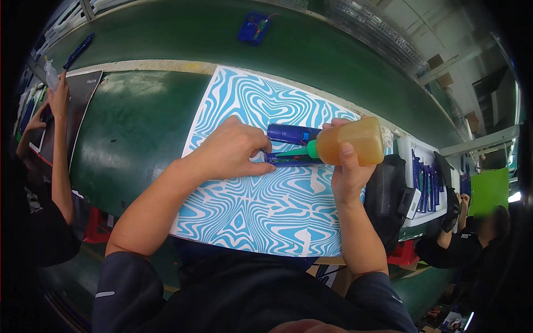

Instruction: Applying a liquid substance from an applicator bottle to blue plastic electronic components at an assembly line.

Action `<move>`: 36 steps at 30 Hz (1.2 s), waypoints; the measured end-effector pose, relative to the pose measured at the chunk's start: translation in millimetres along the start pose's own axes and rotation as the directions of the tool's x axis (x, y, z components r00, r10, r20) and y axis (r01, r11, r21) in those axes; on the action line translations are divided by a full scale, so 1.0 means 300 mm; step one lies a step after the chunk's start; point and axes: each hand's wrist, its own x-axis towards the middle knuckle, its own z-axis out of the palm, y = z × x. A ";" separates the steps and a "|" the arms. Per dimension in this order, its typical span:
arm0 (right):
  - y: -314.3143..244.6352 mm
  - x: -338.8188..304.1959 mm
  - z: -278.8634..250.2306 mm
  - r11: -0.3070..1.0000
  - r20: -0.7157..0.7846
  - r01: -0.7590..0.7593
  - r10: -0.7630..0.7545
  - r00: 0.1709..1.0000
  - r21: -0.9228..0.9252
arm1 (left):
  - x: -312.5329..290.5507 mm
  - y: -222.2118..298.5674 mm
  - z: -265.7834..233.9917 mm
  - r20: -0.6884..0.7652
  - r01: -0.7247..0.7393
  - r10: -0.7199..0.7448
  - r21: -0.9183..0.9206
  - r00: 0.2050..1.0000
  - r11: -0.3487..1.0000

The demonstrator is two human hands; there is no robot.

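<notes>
Over the blue-and-white patterned mat (239,216) on the green tabletop (133,127), a translucent squeeze bottle (355,143) lies tilted on its side in the air, amber liquid showing through its wall. Its green nozzle (293,151) points left, the tip above the near blue casing (300,162), an open, narrow shell. A second blue casing (288,133) sits just beyond it. To the right, a white tray (425,216) holds a row of slim blue pieces (426,183), with a black mesh bag (384,191) between tray and mat. On the far side, a blue open holder (254,28) carries a small circuit board.

The right hand (352,180) grips the bottle from below, thumb on the near face, other fingers behind. The left hand (236,147) reaches in from the left, knuckles up, its fingers narrowed at the near casing's left end; something small and pale shows between them, too hidden to identify.
</notes>
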 end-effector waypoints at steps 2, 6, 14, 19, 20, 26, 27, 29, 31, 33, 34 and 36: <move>0.002 -0.004 0.003 1.000 0.011 -0.006 0.006 1.000 -0.012 | -0.001 -0.004 0.007 -0.010 -0.009 0.010 0.018 1.000 1.000; 0.011 -0.006 0.002 0.999 0.039 -0.005 0.006 0.999 -0.034 | -0.002 -0.005 0.006 0.027 0.020 -0.020 -0.017 0.999 1.000; 0.014 -0.006 -0.011 0.996 0.094 0.062 -0.055 0.994 -0.067 | 0.001 -0.001 0.006 -0.001 -0.001 0.001 0.021 1.000 1.000; 0.010 -0.013 0.007 0.998 0.101 0.037 -0.032 0.994 -0.050 | 0.000 0.001 0.002 -0.001 -0.002 0.002 0.012 1.000 1.000; 0.011 -0.013 0.005 0.998 0.100 0.038 -0.033 0.994 -0.051 | 0.001 0.002 0.002 -0.004 -0.001 0.001 0.010 1.000 1.000; 0.008 0.000 -0.007 0.999 0.059 0.047 -0.045 0.997 -0.021 | 0.001 0.002 0.003 -0.016 -0.010 0.010 0.003 1.000 1.000; 0.005 0.004 -0.014 1.000 0.044 0.025 -0.024 0.999 -0.013 | 0.000 0.002 0.002 -0.015 -0.011 0.011 0.004 1.000 1.000; -0.003 0.016 -0.026 1.000 0.028 0.004 -0.004 1.000 -0.004 | -0.004 0.004 0.001 -0.014 -0.006 0.006 0.014 1.000 1.000; -0.014 0.035 -0.038 0.997 -0.006 -0.040 0.041 0.999 0.060 | -0.007 0.005 -0.001 -0.007 0.003 -0.003 0.002 1.000 1.000; -0.028 0.051 -0.051 0.989 -0.078 -0.093 0.102 0.992 0.119 | -0.002 0.002 0.005 0.001 0.006 -0.006 -0.014 1.000 1.000; -0.032 0.061 -0.061 0.973 -0.143 -0.140 0.167 0.975 0.184 | 0.000 -0.001 0.011 -0.001 0.000 0.000 -0.015 1.000 1.000; -0.023 0.083 -0.094 0.951 -0.197 -0.182 0.234 0.952 0.250 | -0.003 0.004 0.005 -0.003 -0.003 0.003 -0.010 1.000 1.000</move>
